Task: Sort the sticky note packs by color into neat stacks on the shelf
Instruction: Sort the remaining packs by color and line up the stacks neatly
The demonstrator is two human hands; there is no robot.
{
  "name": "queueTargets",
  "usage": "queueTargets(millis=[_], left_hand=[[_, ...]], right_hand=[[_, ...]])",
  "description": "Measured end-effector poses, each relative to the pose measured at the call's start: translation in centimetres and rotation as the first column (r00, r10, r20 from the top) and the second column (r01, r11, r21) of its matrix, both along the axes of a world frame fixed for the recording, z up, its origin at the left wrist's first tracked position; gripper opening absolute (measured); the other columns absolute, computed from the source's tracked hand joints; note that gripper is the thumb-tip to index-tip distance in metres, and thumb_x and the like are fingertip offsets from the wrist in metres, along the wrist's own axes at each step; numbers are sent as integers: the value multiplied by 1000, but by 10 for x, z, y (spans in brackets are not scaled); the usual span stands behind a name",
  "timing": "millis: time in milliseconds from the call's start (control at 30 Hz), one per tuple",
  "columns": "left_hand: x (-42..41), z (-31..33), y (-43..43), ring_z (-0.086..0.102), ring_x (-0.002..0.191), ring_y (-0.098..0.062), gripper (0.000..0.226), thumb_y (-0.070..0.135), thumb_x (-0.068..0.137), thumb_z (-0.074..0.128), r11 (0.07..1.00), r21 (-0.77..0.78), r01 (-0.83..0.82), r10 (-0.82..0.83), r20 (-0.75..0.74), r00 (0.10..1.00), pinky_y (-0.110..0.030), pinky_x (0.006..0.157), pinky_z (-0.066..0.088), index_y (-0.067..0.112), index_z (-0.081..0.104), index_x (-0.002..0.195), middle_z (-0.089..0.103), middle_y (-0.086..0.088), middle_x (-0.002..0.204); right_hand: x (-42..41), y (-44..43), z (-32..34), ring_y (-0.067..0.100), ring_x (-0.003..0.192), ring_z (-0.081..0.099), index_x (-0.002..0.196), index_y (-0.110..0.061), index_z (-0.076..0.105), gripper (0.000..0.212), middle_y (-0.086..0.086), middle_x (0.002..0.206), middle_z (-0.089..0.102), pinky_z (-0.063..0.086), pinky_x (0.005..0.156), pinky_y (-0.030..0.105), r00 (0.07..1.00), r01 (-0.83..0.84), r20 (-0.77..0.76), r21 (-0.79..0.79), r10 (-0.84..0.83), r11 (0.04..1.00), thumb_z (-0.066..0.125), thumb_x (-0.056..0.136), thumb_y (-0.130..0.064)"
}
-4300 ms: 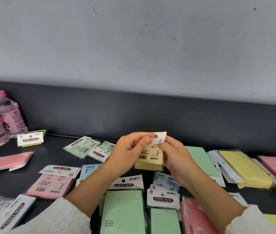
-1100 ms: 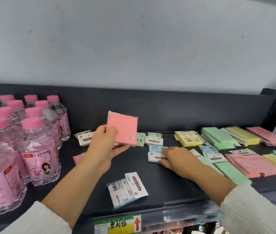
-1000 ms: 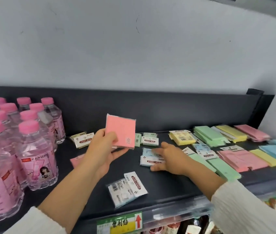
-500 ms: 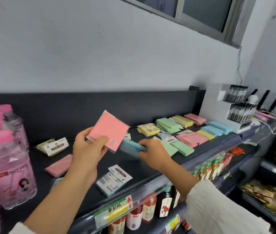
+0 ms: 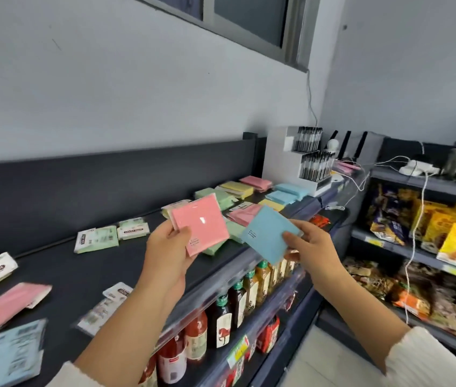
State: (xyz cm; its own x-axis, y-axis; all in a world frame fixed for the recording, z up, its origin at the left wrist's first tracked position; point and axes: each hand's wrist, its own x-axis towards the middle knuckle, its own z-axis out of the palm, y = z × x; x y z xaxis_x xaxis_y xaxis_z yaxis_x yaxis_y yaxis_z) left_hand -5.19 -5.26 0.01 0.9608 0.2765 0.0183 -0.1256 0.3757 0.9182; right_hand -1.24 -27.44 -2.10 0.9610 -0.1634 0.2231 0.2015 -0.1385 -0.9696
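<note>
My left hand (image 5: pixel 168 248) grips a pink sticky note pack (image 5: pixel 200 224) by its lower left corner, raised above the dark shelf (image 5: pixel 67 272). My right hand (image 5: pixel 309 245) pinches a blue sticky note pack (image 5: pixel 270 237) beside it, over the shelf's front edge. At the shelf's far right lie stacks of green (image 5: pixel 222 198), yellow (image 5: pixel 236 188), pink (image 5: pixel 256 182) and blue packs (image 5: pixel 285 194). Loose packs lie at the left: a pink one (image 5: pixel 9 303), a blue one (image 5: pixel 6 356), green ones (image 5: pixel 97 238) and small white-labelled ones (image 5: pixel 106 304).
A white pen display (image 5: pixel 305 160) stands at the shelf's right end. Bottles (image 5: pixel 222 317) fill the lower shelf below the front edge. A second rack with snack packets (image 5: pixel 428 230) and hanging white cables (image 5: pixel 414 233) stands at the right. Wall and window are behind.
My right hand picked a blue pack off the shelf and lifted it next to the pink pack in my left hand. My view swung right, away from the pink-capped bottles.
</note>
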Motion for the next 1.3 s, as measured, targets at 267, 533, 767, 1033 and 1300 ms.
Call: queueTargets(millis=[267, 533, 767, 1033, 1300], left_hand=[[50, -6, -103, 64, 92, -19, 37, -16, 87, 46, 987, 109, 118, -114, -40, 993, -34, 75, 53, 12, 62, 105, 70, -5, 97], [90, -18, -199, 61, 96, -20, 43, -17, 88, 45, 984, 157, 89, -83, -48, 995, -34, 77, 52, 23, 58, 93, 66, -3, 98], [120, -28, -239, 60, 100, -22, 43, -16, 88, 47, 984, 176, 4, 12, -87, 996, -37, 83, 51, 25, 57, 94, 65, -3, 100], [176, -28, -242, 59, 104, -21, 41, -13, 89, 49, 979, 183, -88, 108, -105, 989, -37, 85, 52, 16, 54, 116, 65, -4, 109], [238, -17, -217, 60, 102, -22, 41, -15, 89, 46, 983, 92, -158, 164, -65, 984, -30, 67, 58, 12, 54, 119, 63, -6, 112]], right_hand=[[24, -110, -20, 28, 85, 65, 117, -17, 59, 26, 14, 104, 64, 59, 61, 32, 996, 72, -58, 68, -68, 995, 53, 94, -7], [64, -216, -26, 24, 80, 64, 114, -18, 59, 23, 13, 101, 65, 55, 66, 35, 993, 102, -64, 26, -100, 994, 52, 94, -8], [109, -255, -34, 25, 83, 64, 114, -17, 60, 22, 14, 102, 66, 54, 68, 41, 996, 21, -85, 50, -17, 999, 53, 94, -9], [181, -241, -26, 21, 85, 63, 115, -17, 57, 23, 11, 105, 65, 52, 59, 29, 992, -104, -60, 73, 109, 992, 53, 94, -9], [266, -196, -12, 15, 75, 60, 116, -18, 58, 24, 12, 104, 61, 49, 49, 22, 974, -224, -31, 45, 226, 974, 54, 94, -10]])
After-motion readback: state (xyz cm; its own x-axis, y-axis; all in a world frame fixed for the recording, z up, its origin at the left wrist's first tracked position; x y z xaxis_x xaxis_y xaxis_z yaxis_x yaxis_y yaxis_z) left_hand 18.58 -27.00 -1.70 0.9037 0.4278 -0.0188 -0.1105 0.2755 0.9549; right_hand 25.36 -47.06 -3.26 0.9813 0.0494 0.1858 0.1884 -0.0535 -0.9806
